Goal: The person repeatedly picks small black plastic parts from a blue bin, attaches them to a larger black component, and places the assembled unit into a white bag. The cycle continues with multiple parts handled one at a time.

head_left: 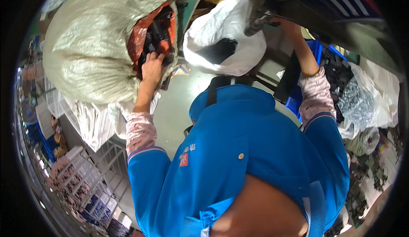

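Left arm: stretched forward from the blue jacket [264, 130], the bare wrist rising out of a pink patterned left cuff [141, 130] and leaning slightly to the right.
Left hand: the left hand [152, 67] lies back-upward at the lower part of the sack's mouth, fingers bent and pointing inward.
Left grip: fingertips meet the black pieces [157, 32]; whether they pinch one or merely rest there, one cannot tell.
Black pieces: heaped inside the large pale woven sack [87, 45], within its orange-red lining [138, 30], at the person's front left.
Right arm: reaches well forward on the other side, the forearm angling inward above a pink patterned right cuff [317, 92].
Right hand: the right hand [290, 27] is up at the dark machine [362, 39], its fingers mostly hidden in shadow.
Right grip: cannot be told.
Between the hands: an open white bag [249, 51] below the machine's head, with a dark heap [219, 50] inside.
Beside the right forearm: a blue bin [294, 100] and dark parts [334, 68].
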